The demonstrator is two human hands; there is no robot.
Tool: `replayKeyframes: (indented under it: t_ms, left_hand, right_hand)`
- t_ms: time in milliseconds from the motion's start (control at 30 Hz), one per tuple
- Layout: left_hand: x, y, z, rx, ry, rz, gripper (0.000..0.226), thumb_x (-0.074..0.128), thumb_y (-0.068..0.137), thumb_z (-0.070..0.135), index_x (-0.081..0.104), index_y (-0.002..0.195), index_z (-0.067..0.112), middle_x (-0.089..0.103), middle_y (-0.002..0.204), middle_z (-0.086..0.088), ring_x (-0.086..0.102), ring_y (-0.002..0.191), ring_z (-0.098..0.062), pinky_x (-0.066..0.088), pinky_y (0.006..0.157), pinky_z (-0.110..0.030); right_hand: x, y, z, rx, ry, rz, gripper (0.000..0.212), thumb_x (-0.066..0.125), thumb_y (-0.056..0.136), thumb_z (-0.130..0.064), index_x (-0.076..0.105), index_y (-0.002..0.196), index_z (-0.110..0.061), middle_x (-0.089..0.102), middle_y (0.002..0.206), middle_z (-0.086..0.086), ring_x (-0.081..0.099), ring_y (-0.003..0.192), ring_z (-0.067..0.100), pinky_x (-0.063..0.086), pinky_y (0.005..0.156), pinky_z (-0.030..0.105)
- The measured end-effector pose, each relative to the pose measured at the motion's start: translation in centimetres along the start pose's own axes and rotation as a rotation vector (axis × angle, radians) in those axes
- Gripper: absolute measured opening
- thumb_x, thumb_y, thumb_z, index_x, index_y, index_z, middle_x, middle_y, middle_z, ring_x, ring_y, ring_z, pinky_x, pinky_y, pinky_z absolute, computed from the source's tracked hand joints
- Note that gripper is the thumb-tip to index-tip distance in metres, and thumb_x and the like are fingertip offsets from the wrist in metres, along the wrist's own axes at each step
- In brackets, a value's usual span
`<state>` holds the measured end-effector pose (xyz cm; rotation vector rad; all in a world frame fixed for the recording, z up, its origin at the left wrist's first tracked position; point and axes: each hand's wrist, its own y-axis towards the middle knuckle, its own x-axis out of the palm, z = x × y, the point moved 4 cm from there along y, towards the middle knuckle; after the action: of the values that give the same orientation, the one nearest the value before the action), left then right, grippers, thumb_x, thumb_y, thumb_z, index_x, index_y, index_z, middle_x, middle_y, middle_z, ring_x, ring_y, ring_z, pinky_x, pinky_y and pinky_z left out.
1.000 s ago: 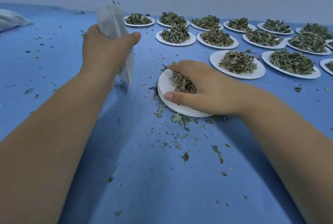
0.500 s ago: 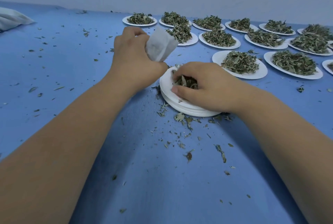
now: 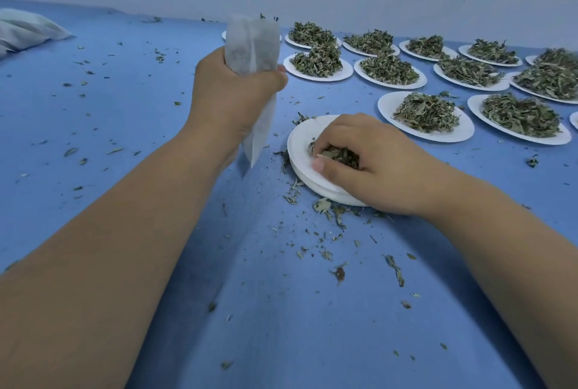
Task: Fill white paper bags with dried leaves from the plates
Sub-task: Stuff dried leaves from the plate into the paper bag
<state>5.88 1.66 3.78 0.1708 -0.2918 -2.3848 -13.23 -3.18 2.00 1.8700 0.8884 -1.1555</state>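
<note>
Leaves [image 3: 341, 154] lay bunched on the near plate [image 3: 300, 151], pinched by our right hand [image 3: 375, 166]. Our left hand [image 3: 231, 94] clenched the paper bag [image 3: 251, 44] mid-length.

Your left hand [image 3: 231, 91] and right hand [image 3: 375, 163]: both bare skin. Left forearm [image 3: 125, 248] and right forearm [image 3: 500, 263] are bare too, from the wrist all the way to where they leave view. Right thumbnail [image 3: 318, 165] is short, rounded and pale pink. The fingers look slim, with smooth knuckles.
</note>
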Motion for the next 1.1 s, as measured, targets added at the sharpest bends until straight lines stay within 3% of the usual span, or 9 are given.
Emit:
replayKeyframes:
  t_ms: [100,233,333,467,567,667,833,1000,1100]
  left_hand:
    - [0.0,0.4,-0.2,0.004,0.043,-0.01,0.027,0.079,0.065,0.019,0.068,0.09,0.017,0.074,0.093,-0.013,0.073,0.084,-0.024,0.061,0.08,-0.049]
    - [0.5,0.2,-0.3,0.189,0.395,-0.05,0.034,0.076,0.071,0.028,0.056,0.098,0.028,0.061,0.086,0.015,0.058,0.075,0.009,0.05,0.063,-0.019]
    - [1.7,-0.8,-0.5,0.314,0.637,-0.213,0.04,0.069,0.074,0.025,0.053,0.11,0.029,0.061,0.092,0.012,0.057,0.084,-0.004,0.054,0.068,-0.032]
    - [2.7,-1.5,-0.5,0.367,0.78,-0.334,0.034,0.066,0.074,0.025,0.054,0.107,0.027,0.063,0.09,0.007,0.059,0.084,-0.02,0.055,0.072,-0.047]
    - [3.1,-1.9,-0.2,0.405,0.788,-0.309,0.032,0.066,0.075,0.028,0.053,0.104,0.027,0.061,0.087,0.007,0.058,0.082,-0.023,0.054,0.07,-0.046]
    - [3.4,-2.2,-0.1,0.456,0.798,-0.305,0.033,0.069,0.077,0.036,0.051,0.103,0.026,0.059,0.087,0.007,0.056,0.082,-0.024,0.052,0.066,-0.041]
    - [3.7,-2.6,-0.1,0.516,0.757,-0.287,0.034,0.069,0.075,0.044,0.045,0.09,0.025,0.055,0.077,0.008,0.054,0.072,-0.019,0.048,0.059,-0.037]
    - [3.6,-1.9,-0.3,0.468,0.691,-0.201,0.034,0.07,0.073,0.044,0.046,0.089,0.028,0.056,0.076,0.011,0.053,0.071,-0.004,0.044,0.059,-0.025]
    - [3.7,-1.8,-0.5,0.451,0.681,-0.193,0.033,0.069,0.072,0.044,0.048,0.09,0.027,0.057,0.076,0.01,0.053,0.07,-0.002,0.045,0.061,-0.024]
  right_hand:
    - [0.0,0.0,0.0,0.002,0.064,0.035,0.009,0.06,0.1,-0.027,0.068,0.1,-0.022,0.063,0.095,-0.006,0.056,0.09,0.01,0.046,0.083,0.032]
    - [-0.4,0.0,0.5,0.08,0.122,0.112,0.009,0.061,0.1,-0.024,0.07,0.1,-0.024,0.062,0.072,-0.017,0.057,0.068,-0.003,0.038,0.061,0.01]
    - [-1.0,0.5,1.3,0.206,0.18,0.231,0.02,0.061,0.101,-0.036,0.071,0.087,-0.025,0.062,0.063,-0.017,0.054,0.053,-0.001,0.039,0.051,0.01]
    - [-3.1,1.2,2.4,0.464,0.804,0.563,0.033,0.056,0.104,-0.034,0.064,0.078,-0.015,0.054,0.054,-0.009,0.042,0.047,0.011,0.036,0.043,0.022]
    - [-4.1,2.3,2.3,0.598,1.335,0.764,0.03,0.055,0.105,-0.033,0.06,0.083,-0.013,0.055,0.057,-0.002,0.047,0.05,0.013,0.041,0.05,0.026]
    - [-4.1,3.7,1.1,0.602,1.609,0.904,0.03,0.05,0.107,-0.033,0.054,0.088,-0.011,0.055,0.053,-0.001,0.048,0.046,0.012,0.043,0.049,0.025]
    - [-3.8,4.9,-0.9,0.583,1.675,0.982,0.033,0.043,0.109,-0.032,0.05,0.085,-0.011,0.054,0.047,0.001,0.051,0.04,0.015,0.045,0.048,0.025]
    - [-2.9,4.6,-1.2,0.666,1.297,0.878,0.038,0.042,0.108,-0.039,0.055,0.081,-0.017,0.057,0.074,-0.001,0.056,0.07,0.016,0.046,0.065,0.03]
    - [-2.1,4.3,-1.8,0.649,1.297,0.831,0.033,0.043,0.108,-0.039,0.067,0.103,-0.017,0.066,0.088,-0.005,0.063,0.081,0.012,0.047,0.068,0.025]
